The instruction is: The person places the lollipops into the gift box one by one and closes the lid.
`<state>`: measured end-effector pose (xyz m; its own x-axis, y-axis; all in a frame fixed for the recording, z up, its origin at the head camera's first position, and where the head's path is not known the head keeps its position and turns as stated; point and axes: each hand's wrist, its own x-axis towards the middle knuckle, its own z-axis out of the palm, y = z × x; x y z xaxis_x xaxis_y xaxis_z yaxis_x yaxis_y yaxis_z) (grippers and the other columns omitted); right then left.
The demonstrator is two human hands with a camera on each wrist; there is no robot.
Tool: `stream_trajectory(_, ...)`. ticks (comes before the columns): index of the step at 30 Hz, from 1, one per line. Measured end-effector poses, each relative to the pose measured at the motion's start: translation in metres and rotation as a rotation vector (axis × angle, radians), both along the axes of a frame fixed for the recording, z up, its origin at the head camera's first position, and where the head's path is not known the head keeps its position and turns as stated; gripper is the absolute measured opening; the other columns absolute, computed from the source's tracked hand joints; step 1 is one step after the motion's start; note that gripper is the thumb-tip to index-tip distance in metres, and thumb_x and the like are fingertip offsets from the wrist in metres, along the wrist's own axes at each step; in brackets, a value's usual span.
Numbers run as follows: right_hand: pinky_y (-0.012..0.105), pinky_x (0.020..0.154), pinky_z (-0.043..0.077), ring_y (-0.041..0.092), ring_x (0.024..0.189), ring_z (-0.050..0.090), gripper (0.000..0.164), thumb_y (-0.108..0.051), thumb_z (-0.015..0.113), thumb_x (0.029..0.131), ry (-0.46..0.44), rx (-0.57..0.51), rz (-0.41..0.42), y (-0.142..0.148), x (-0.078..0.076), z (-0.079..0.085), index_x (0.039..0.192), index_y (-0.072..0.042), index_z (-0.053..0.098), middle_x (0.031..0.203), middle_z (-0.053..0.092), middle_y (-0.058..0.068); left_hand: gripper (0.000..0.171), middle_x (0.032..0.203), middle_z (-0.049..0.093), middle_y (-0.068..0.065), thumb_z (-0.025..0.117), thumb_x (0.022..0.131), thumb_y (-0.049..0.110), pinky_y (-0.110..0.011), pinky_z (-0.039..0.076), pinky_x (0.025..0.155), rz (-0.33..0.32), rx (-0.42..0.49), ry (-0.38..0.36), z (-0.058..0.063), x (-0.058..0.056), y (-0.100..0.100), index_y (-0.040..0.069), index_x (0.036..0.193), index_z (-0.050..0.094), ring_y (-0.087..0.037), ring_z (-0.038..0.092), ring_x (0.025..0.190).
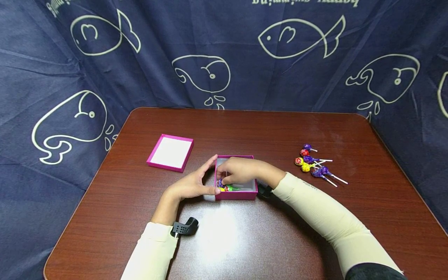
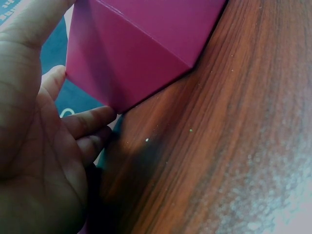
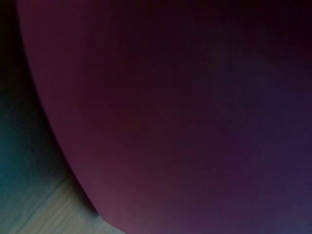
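A pink open-topped box (image 1: 236, 195) with a pale lining stands mid-table. My left hand (image 1: 190, 186) spans its left side, fingers fairly straight, thumb at the front corner and index finger at the back corner. In the left wrist view, fingertips of the left hand (image 2: 53, 131) touch the box's edge. My right hand (image 1: 239, 169) reaches down inside the box, fingers bent, pinching a purple-wrapped lollipop (image 1: 219, 182) near the left wall. Green and yellow lollipops (image 1: 229, 188) lie along the front wall. Only the dim box wall (image 3: 146, 146) fills the right wrist view.
The pink box lid (image 1: 171, 152) lies white inside up on the back left of the brown table (image 1: 276, 128). Several loose lollipops (image 1: 309, 159) in purple, red and yellow wrappers lie to the right. A blue curtain (image 1: 241, 35) hangs behind.
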<state>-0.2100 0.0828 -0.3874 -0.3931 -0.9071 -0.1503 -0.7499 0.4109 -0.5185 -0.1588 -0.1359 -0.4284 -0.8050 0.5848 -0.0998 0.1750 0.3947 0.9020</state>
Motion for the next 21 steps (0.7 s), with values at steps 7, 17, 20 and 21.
stream_trajectory(7,0.025,0.075,0.049,0.006,0.080,0.056,0.008,-0.007,0.066,0.090,0.014,-0.020,-0.026,0.003,0.000,0.003,0.097,-0.009,0.069,0.086,0.064,-0.007,0.110,0.161,0.025,-0.009,0.083,0.081,0.033,-0.046,0.013,0.119,-0.005,0.008,0.010,0.000,0.000,0.000,0.021,0.161,0.009,-0.019,0.018,0.147)
stream_trajectory(17,0.028,0.075,0.050,0.008,0.085,0.059,0.012,-0.010,0.066,0.093,0.054,-0.171,-0.108,0.034,-0.001,0.030,0.104,-0.006,0.068,0.092,0.065,-0.006,0.111,0.161,0.026,-0.008,0.082,0.082,0.033,-0.047,0.013,0.119,-0.019,-0.014,0.037,-0.001,-0.001,0.000,0.019,0.161,0.006,-0.021,0.019,0.147)
stream_trajectory(20,0.031,0.076,0.050,0.010,0.086,0.059,0.012,-0.010,0.067,0.094,0.065,-0.199,-0.162,0.048,0.000,0.039,0.106,-0.007,0.069,0.094,0.066,-0.004,0.110,0.161,0.025,-0.008,0.082,0.082,0.032,-0.048,0.014,0.118,-0.023,-0.014,0.040,-0.001,-0.001,0.000,0.020,0.161,0.006,-0.022,0.019,0.147)
stream_trajectory(21,0.033,0.076,0.050,0.011,0.086,0.059,0.013,-0.010,0.067,0.094,0.068,-0.207,-0.180,0.054,0.001,0.041,0.106,-0.007,0.069,0.095,0.066,-0.003,0.110,0.161,0.024,-0.008,0.082,0.082,0.032,-0.048,0.014,0.118,-0.023,-0.017,0.042,-0.001,-0.002,0.000,0.020,0.161,0.006,-0.022,0.018,0.147)
